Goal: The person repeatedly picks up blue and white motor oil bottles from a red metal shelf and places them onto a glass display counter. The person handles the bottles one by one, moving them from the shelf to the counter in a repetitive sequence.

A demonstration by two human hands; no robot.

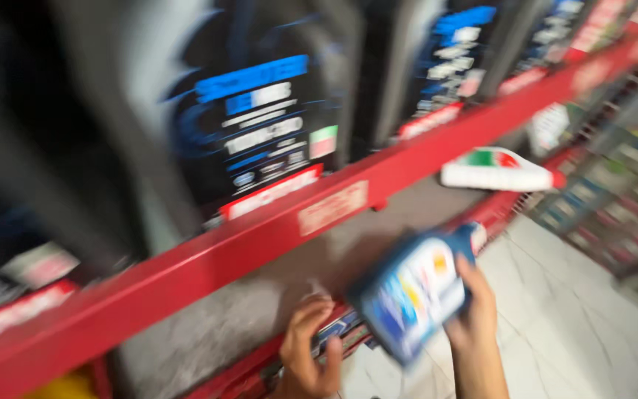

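Both hands low at the red shelf, one with a blue bottle.

Head view, much blurred: my right hand is wrapped around a blue bottle, tilted, just out from the lower shelf edge. My left hand curls on that edge; whether it grips anything I cannot tell. A white bottle lies on its side further along. Dark jugs stand on the upper shelf. With only one hand holding it aslant, the bottle could slip.
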